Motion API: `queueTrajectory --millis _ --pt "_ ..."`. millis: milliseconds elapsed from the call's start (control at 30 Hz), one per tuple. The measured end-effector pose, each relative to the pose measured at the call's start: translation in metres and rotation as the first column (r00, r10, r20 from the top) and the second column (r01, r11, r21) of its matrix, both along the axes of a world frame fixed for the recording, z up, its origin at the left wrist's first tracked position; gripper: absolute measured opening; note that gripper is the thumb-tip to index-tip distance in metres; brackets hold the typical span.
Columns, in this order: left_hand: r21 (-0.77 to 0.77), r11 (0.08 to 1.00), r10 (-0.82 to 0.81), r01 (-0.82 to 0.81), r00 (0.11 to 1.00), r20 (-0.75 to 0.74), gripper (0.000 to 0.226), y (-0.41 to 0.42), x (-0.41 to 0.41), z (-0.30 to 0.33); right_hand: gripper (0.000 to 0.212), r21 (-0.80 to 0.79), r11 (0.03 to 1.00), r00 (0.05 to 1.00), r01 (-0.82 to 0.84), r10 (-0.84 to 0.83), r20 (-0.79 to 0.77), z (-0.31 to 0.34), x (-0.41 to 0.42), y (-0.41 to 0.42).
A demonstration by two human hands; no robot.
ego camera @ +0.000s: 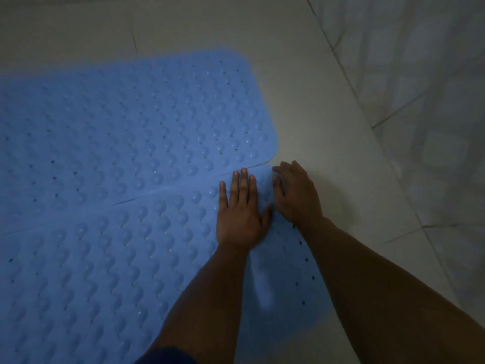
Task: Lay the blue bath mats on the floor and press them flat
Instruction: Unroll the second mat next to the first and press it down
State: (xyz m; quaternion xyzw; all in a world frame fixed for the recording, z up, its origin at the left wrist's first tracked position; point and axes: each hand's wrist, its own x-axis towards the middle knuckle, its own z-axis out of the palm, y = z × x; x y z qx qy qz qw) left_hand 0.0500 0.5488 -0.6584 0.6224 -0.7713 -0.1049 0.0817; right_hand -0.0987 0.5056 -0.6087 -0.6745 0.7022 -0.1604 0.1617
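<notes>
Two blue bath mats with raised bumps and small holes lie side by side on the pale tiled floor. The far mat (pixel 147 119) and the near mat (pixel 86 271) meet along a seam that runs from the left edge up to my hands. My left hand (pixel 240 214) rests palm down, fingers spread, on the near mat just below the seam. My right hand (pixel 294 195) lies beside it on the near mat's right corner, fingers slightly curled, at the mat's edge. Neither hand holds anything.
Pale floor tiles (pixel 328 106) stretch beyond the mats to the right and back. A tiled wall (pixel 425 82) rises at the right. A dark sleeve or trouser edge (pixel 168 357) shows at the bottom.
</notes>
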Motion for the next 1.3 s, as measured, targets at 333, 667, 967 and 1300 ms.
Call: queueTrajectory --millis 333,667,967,1300 --pt "0.082 0.997 -0.004 0.0 0.998 0.059 0.078 -0.001 -0.001 0.006 0.041 -0.042 0.998 0.999 0.045 -0.045 0.003 0.0 -0.006 0.021" --pt "0.311 0.948 -0.045 0.065 0.996 -0.073 0.097 -0.016 0.008 0.032 0.06 0.157 0.986 0.995 -0.05 0.063 -0.077 0.032 -0.019 0.046" --pt "-0.026 0.99 0.137 -0.14 0.985 -0.106 0.059 0.01 0.026 0.038 0.072 0.186 0.932 0.902 -0.312 0.352 -0.249 -0.021 0.013 0.028" --pt "-0.063 0.989 0.13 -0.134 0.989 -0.073 0.053 0.02 0.036 0.029 0.072 0.057 0.959 0.929 -0.278 0.284 -0.235 -0.037 0.014 0.035"
